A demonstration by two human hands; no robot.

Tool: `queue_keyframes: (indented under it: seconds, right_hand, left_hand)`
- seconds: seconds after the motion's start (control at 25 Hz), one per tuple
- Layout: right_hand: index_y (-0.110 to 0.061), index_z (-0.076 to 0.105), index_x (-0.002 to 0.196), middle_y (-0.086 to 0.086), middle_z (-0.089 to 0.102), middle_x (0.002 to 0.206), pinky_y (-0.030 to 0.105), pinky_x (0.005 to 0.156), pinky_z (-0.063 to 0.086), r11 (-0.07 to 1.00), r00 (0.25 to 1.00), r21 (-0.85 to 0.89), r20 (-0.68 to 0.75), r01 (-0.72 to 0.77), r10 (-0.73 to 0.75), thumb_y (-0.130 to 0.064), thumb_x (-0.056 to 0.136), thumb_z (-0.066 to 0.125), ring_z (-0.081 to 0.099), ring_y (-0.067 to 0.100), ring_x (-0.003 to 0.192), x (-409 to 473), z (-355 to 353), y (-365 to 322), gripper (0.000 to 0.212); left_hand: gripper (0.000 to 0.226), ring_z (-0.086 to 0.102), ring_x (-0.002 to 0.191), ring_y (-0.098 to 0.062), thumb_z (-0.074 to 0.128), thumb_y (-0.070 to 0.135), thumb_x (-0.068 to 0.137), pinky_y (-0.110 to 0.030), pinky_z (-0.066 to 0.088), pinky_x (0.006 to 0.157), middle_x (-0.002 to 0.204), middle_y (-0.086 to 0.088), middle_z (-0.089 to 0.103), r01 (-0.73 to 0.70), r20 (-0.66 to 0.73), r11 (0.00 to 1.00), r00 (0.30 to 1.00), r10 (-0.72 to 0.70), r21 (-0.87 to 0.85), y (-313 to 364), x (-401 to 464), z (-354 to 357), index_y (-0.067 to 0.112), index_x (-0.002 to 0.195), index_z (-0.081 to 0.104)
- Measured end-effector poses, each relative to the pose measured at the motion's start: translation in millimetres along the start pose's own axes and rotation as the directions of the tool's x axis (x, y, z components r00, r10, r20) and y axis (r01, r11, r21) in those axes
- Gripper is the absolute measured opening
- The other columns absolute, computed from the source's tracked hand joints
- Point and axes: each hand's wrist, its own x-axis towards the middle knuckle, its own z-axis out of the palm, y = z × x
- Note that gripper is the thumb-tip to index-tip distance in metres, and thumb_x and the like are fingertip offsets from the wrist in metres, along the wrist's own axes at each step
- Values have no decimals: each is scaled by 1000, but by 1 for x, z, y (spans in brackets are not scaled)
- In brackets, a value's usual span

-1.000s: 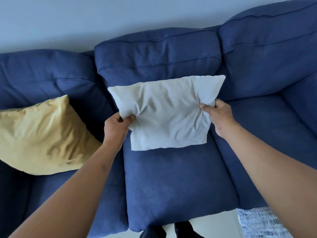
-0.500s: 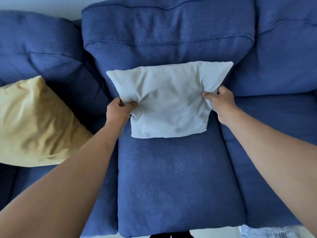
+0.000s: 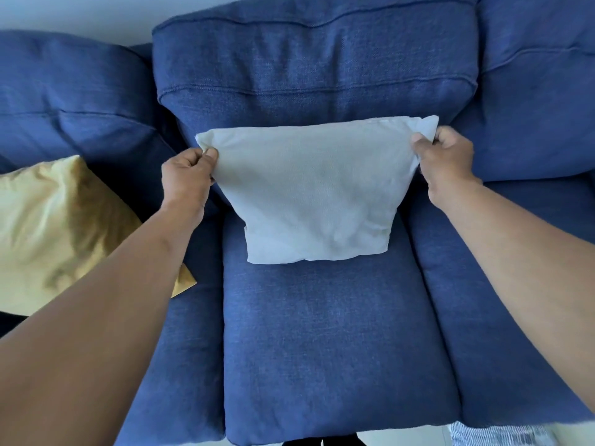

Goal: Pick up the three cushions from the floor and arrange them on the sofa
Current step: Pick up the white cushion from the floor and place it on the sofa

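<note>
A white cushion [image 3: 314, 194] stands on the middle seat of the blue sofa [image 3: 322, 333], leaning against the middle back pad. My left hand [image 3: 186, 177] pinches its upper left corner. My right hand [image 3: 446, 162] pinches its upper right corner. A yellow cushion [image 3: 61, 226] leans on the left seat, partly covered by my left forearm. No third cushion is in view.
The right seat of the sofa [image 3: 521, 268] holds nothing. A strip of pale floor and the edge of a striped rug [image 3: 495, 434] show below the sofa's front edge. A pale wall [image 3: 80, 14] lies behind the sofa.
Both hands have slid from the white cushion's sides up to its top corners. The cushion has been set back against the middle back pad, and the view has closed in.
</note>
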Motion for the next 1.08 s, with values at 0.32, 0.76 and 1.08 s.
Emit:
queue_keyframes:
  seconds: [0.32, 0.76, 1.08]
  right_hand:
    - [-17, 72, 112, -3, 74, 96, 29, 68, 53, 1000, 1000, -28, -16, -7, 6, -28, 90, 68, 59, 7, 70, -18, -10, -10, 25]
    - [-6, 56, 135, 11, 62, 140, 34, 99, 42, 903, 989, -421, 143, 82, -23, -31, 102, 53, 55, 27, 131, -157, -68, 1, 42]
    - [-8, 20, 160, 14, 9, 172, 48, 125, 15, 756, 998, -652, 39, 56, -40, -39, 105, 47, 1, 27, 160, -236, -158, 42, 69]
  left_hand:
    - [9, 77, 94, -18, 69, 35, 96, -33, 63, 89, 94, 6, 78, -4, -123, 1000, 992, 8, 31, 17, -26, -2, 32, 90, 74]
    - [35, 64, 95, -18, 51, 32, 106, -29, 49, 82, 111, 3, 74, -63, 175, 933, 985, 0, 354, 21, -194, 27, 19, 132, 71]
    - [63, 27, 162, -19, 48, 36, 110, -38, 25, 130, 176, 0, 27, -438, 589, 758, 803, 88, 484, 15, -284, 76, 15, 167, 29]
